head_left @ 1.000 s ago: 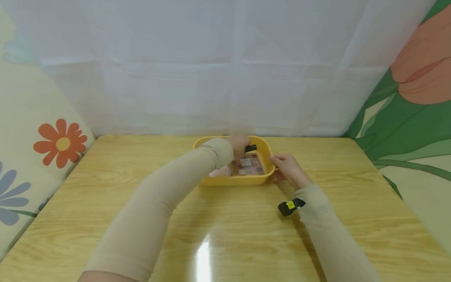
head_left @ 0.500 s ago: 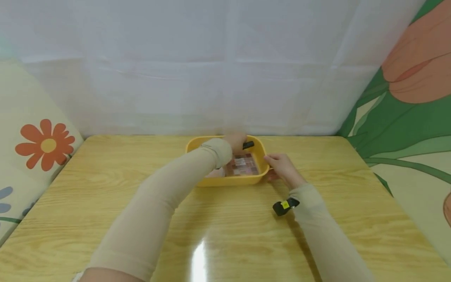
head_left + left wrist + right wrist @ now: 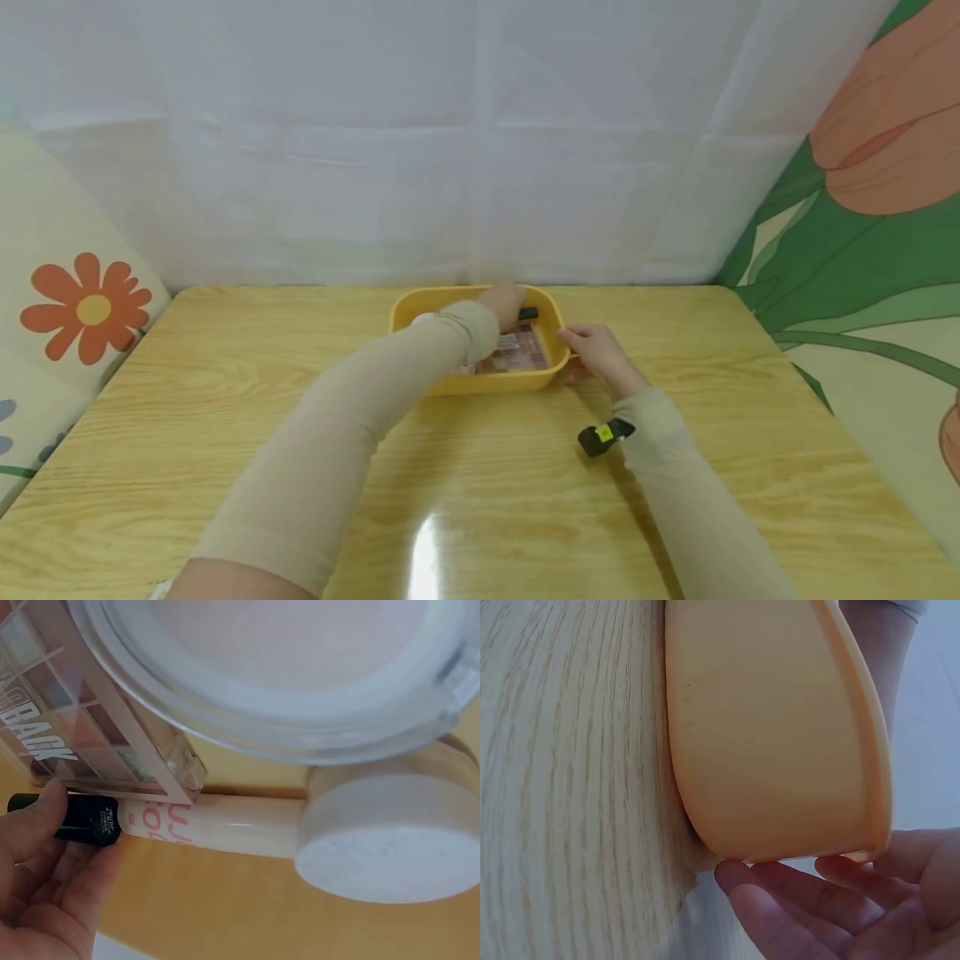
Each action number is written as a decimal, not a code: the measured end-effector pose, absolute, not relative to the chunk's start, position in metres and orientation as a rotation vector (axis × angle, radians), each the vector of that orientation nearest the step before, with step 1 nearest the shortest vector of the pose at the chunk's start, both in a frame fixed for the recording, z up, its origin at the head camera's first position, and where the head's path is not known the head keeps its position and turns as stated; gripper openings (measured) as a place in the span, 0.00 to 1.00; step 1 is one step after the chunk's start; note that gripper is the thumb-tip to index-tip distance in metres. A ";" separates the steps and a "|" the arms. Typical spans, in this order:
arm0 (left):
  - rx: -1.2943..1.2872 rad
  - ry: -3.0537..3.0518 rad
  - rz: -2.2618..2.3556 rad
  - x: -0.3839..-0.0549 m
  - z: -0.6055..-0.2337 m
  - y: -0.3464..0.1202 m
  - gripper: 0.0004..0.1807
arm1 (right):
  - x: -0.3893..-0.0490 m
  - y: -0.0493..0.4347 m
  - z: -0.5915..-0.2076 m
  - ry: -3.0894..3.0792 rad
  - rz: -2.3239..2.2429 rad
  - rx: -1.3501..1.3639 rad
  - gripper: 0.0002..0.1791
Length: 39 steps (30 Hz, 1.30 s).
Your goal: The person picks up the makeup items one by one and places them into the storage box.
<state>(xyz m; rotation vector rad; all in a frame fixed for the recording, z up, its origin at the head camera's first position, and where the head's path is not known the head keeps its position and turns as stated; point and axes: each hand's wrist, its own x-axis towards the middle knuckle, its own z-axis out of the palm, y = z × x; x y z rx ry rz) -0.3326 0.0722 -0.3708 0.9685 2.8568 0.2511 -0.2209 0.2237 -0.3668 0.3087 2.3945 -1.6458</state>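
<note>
My left hand [image 3: 504, 302] reaches into a yellow plastic basin [image 3: 495, 383] on the table. In the left wrist view, its thumb and fingers pinch the black cap of a pale cosmetic tube [image 3: 247, 825] with pink lettering. The tube lies along the basin's inner wall, beside an eyeshadow palette [image 3: 82, 712] with a brown and pink grid. A round compact with a clear rim [image 3: 300, 742] and a white round-lidded container [image 3: 390, 840] sit at the tube's other end. My right hand [image 3: 600, 354] grips the basin's right end, thumb at the rim and fingers underneath it.
The basin stands near the back edge of the wood-grain table [image 3: 487, 500], close to a white cloth backdrop [image 3: 337, 167]. Flower-patterned panels [image 3: 862, 275] flank the table. A black wrist camera [image 3: 600, 436] hangs at my right sleeve.
The head view has shifted slightly, moving the scene left. Within the basin, my left hand and the black cap have moved a little right. My right hand keeps its hold on the rim.
</note>
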 end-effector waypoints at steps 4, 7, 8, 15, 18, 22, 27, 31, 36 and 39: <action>0.951 2.863 0.202 -0.330 -0.371 0.075 0.10 | -0.221 0.224 -0.366 2.395 -1.645 0.313 0.25; 0.944 2.862 0.151 -0.327 -0.369 0.076 0.11 | -0.221 0.224 -0.366 2.397 -1.639 0.312 0.25; 0.940 2.863 0.142 -0.326 -0.368 0.077 0.11 | -0.221 0.224 -0.366 2.397 -1.637 0.313 0.25; 0.916 2.859 0.169 -0.310 -0.357 0.075 0.13 | -0.220 0.224 -0.364 2.406 -1.623 0.286 0.25; 0.908 2.871 0.201 -0.308 -0.357 0.075 0.13 | -0.219 0.224 -0.365 2.407 -1.622 0.286 0.25; 0.906 2.899 0.143 -0.320 -0.366 0.080 0.12 | -0.219 0.224 -0.365 2.411 -1.621 0.289 0.25; 0.985 2.962 0.021 -0.366 -0.413 0.091 0.11 | -0.218 0.225 -0.365 2.411 -1.626 0.292 0.24; 1.014 2.899 0.024 -0.362 -0.406 0.090 0.10 | -0.218 0.225 -0.366 2.409 -1.628 0.295 0.24; 1.048 2.857 0.104 -0.325 -0.372 0.080 0.09 | -0.218 0.225 -0.366 2.408 -1.636 0.294 0.24; 1.067 2.867 0.063 -0.315 -0.365 0.076 0.10 | -0.218 0.224 -0.365 2.404 -1.640 0.293 0.24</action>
